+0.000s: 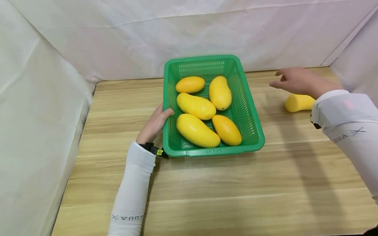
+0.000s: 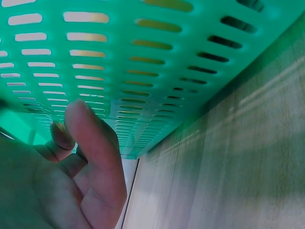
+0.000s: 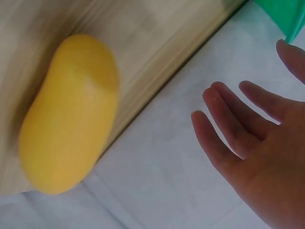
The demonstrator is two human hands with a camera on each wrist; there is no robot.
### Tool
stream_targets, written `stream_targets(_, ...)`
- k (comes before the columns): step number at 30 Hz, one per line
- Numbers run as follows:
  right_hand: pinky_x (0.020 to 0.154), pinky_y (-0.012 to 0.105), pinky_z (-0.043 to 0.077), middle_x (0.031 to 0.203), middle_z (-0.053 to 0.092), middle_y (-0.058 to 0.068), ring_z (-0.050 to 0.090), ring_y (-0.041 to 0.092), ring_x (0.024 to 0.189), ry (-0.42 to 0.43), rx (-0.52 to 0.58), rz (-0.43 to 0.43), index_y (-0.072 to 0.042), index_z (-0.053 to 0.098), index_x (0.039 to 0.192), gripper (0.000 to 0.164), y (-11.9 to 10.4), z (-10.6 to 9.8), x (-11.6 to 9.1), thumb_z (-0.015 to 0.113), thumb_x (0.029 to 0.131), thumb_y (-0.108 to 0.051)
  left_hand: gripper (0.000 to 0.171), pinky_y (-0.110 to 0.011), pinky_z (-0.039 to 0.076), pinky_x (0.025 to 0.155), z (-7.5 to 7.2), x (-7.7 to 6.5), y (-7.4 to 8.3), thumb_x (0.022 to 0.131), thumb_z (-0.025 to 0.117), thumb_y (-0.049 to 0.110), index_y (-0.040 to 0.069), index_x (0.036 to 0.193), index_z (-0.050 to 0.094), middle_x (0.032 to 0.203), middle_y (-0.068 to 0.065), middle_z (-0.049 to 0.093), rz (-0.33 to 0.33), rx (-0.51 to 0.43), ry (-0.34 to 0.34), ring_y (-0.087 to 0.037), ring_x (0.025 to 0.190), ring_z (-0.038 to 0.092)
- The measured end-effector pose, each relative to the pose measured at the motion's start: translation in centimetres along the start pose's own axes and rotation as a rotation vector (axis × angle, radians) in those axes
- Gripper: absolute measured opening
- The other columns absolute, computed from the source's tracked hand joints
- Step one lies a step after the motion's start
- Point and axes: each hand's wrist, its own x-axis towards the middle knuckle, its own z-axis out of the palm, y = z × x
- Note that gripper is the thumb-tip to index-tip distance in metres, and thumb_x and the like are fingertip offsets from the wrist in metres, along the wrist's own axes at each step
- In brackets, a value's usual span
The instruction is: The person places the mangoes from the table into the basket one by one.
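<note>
A green plastic basket (image 1: 257,131) with slotted walls stands on the wooden table and holds several yellow and orange-yellow mangoes (image 1: 196,106). At its left side, my left hand (image 1: 155,123) grips the rim, thumb over the edge; the left wrist view shows bent fingers (image 2: 95,148) against the outer wall. On the right, my right hand (image 1: 299,80) is raised above the table with relaxed, spread fingers and nothing in them. Another yellow mango (image 1: 298,102) lies just below that hand, partly hidden by the forearm. In the right wrist view this mango (image 3: 71,114) is apart from the fingers.
White cloth (image 1: 141,39) hangs behind the table and along both sides. The basket's far edge stands close to the back cloth. Bare wooden tabletop (image 1: 221,196) stretches in front of the basket.
</note>
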Motion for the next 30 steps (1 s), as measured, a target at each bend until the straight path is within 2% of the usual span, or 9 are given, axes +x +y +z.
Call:
stream_targets(6, 0.091, 0.068, 0.033, 0.131, 0.036, 0.044, 0.038, 0.056, 0.114, -0.002, 0.001, 0.039, 0.018, 0.022, 0.140, 0.083, 2.9, 0.7, -0.2, 0.028, 0.098, -0.054, 0.042, -0.036, 0.056, 0.070, -0.3, 0.2, -1.1, 0.095, 0.038, 0.017, 0.006, 0.136, 0.034, 0.107, -0.015, 0.053, 0.026, -0.017, 0.012, -0.024, 0.083, 0.061)
stream_targets(12, 0.091, 0.072, 0.027, 0.133, 0.026, 0.048, 0.028, 0.061, 0.115, -0.015, 0.081, 0.110, 0.019, 0.017, 0.140, 0.087, 6.2, 0.8, -0.9, 0.025, 0.097, -0.056, 0.042, -0.036, 0.056, 0.070, -0.1, -0.3, -0.4, 0.095, 0.038, 0.016, 0.005, 0.136, 0.034, 0.107, -0.016, 0.053, 0.009, -0.030, 0.013, -0.024, 0.082, 0.060)
stream_targets(15, 0.086, 0.072, 0.031, 0.128, 0.030, 0.049, 0.034, 0.062, 0.110, -0.022, 0.117, 0.157, 0.021, 0.017, 0.138, 0.090, 7.9, 0.8, -1.4, 0.025, 0.096, -0.058, 0.043, -0.037, 0.056, 0.071, 0.1, -0.9, 0.6, 0.096, 0.037, 0.014, 0.003, 0.137, 0.033, 0.108, -0.017, 0.053, -0.001, -0.025, 0.004, -0.026, 0.084, 0.060)
stream_targets(17, 0.081, 0.069, 0.038, 0.124, 0.034, 0.050, 0.043, 0.059, 0.103, -0.031, 0.128, 0.191, 0.024, 0.017, 0.136, 0.095, 9.0, 0.8, -1.9, 0.025, 0.095, -0.060, 0.044, -0.038, 0.056, 0.072, 0.3, -1.2, 1.2, 0.096, 0.036, 0.013, 0.001, 0.138, 0.032, 0.108, -0.018, 0.053, -0.004, -0.017, 0.002, -0.028, 0.084, 0.060)
stream_targets(20, 0.075, 0.062, 0.045, 0.123, 0.031, 0.052, 0.055, 0.054, 0.087, -0.019, 0.151, 0.255, 0.027, 0.011, 0.134, 0.103, 10.2, 1.3, -2.5, 0.024, 0.092, -0.065, 0.045, -0.039, 0.056, 0.073, 0.4, -1.5, 1.7, 0.095, 0.035, 0.013, 0.001, 0.138, 0.031, 0.107, -0.017, 0.053, -0.009, -0.007, 0.005, -0.030, 0.085, 0.060)
stream_targets(24, 0.070, 0.057, 0.049, 0.126, 0.024, 0.051, 0.058, 0.048, 0.078, 0.051, 0.173, 0.342, 0.027, 0.005, 0.135, 0.110, 11.2, 2.2, -3.4, 0.024, 0.088, -0.070, 0.044, -0.039, 0.056, 0.072, 0.2, -1.2, 1.2, 0.095, 0.036, 0.014, 0.003, 0.138, 0.032, 0.107, -0.016, 0.053, -0.009, -0.013, 0.011, -0.028, 0.084, 0.060)
stream_targets(27, 0.061, 0.051, 0.051, 0.121, 0.030, 0.050, 0.058, 0.043, 0.071, 0.090, 0.160, 0.375, 0.027, 0.015, 0.133, 0.109, 11.6, 2.6, -4.0, 0.024, 0.088, -0.072, 0.044, -0.038, 0.056, 0.071, -0.1, -0.8, 0.3, 0.096, 0.037, 0.015, 0.005, 0.138, 0.033, 0.106, -0.015, 0.054, -0.003, -0.020, 0.016, -0.026, 0.082, 0.061)
stream_targets(30, 0.057, 0.047, 0.050, 0.108, 0.041, 0.047, 0.057, 0.039, 0.068, 0.080, 0.121, 0.388, 0.030, 0.026, 0.124, 0.109, 12.0, 2.7, -4.2, 0.021, 0.087, -0.073, 0.043, -0.038, 0.056, 0.070, -0.2, -0.4, -0.3, 0.096, 0.037, 0.016, 0.006, 0.137, 0.034, 0.106, -0.014, 0.055, 0.005, -0.030, 0.022, -0.026, 0.081, 0.062)
